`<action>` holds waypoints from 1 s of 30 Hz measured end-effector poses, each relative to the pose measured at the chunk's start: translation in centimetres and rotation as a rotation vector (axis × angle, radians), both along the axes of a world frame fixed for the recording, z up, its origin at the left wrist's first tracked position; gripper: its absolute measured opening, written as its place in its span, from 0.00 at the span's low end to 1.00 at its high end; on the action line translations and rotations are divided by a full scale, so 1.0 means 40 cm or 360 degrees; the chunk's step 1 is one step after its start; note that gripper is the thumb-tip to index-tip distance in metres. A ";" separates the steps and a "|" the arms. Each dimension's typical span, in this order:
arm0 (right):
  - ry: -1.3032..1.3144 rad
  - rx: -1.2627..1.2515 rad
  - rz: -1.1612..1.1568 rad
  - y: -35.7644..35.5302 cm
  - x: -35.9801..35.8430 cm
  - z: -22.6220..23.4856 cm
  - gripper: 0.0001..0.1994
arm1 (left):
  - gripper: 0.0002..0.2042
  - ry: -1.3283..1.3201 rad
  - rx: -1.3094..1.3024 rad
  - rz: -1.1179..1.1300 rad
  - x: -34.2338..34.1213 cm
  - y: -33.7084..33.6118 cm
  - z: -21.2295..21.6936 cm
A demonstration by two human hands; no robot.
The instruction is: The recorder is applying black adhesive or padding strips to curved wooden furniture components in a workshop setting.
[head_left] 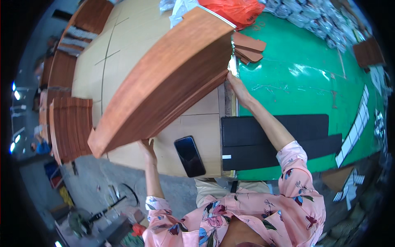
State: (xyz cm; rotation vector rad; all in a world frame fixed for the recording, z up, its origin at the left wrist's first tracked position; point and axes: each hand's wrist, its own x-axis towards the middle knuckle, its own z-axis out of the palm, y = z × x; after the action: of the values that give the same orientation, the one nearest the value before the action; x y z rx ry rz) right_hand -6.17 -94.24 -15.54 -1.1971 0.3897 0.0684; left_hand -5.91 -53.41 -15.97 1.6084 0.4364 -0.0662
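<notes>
Brown piece [164, 82], x1, slanted over table [210, 123]

L hand [148, 146] holds its lower edge nr L end; R hand [233, 80] grips far end, R arm stretched fwd. 1 phone [189, 156], 2 blk panels [275, 126] on table.

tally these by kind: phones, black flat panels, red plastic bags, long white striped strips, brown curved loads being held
phone: 1
black flat panels: 2
red plastic bag: 1
white striped strip: 1
held brown curved load: 1
total: 6
</notes>
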 end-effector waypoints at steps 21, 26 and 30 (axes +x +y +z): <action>-0.0182 -0.0097 0.0697 -0.165 0.049 0.437 0.36 | 0.35 0.0096 -0.0377 0.0026 -0.002 -0.133 0.445; -0.0134 -0.0174 0.0627 -0.157 0.056 0.398 0.31 | 0.35 0.0166 -0.0417 -0.0015 0.001 -0.105 0.435; -0.0065 -0.0039 0.0490 -0.133 0.067 0.422 0.27 | 0.34 0.0145 -0.0409 0.0010 -0.001 -0.104 0.434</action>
State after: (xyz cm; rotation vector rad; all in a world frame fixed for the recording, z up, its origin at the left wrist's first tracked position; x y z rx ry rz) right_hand -3.47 -99.55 1.34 -1.2729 0.1683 0.3055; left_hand -5.96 -57.56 1.37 1.3548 0.4833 -0.1844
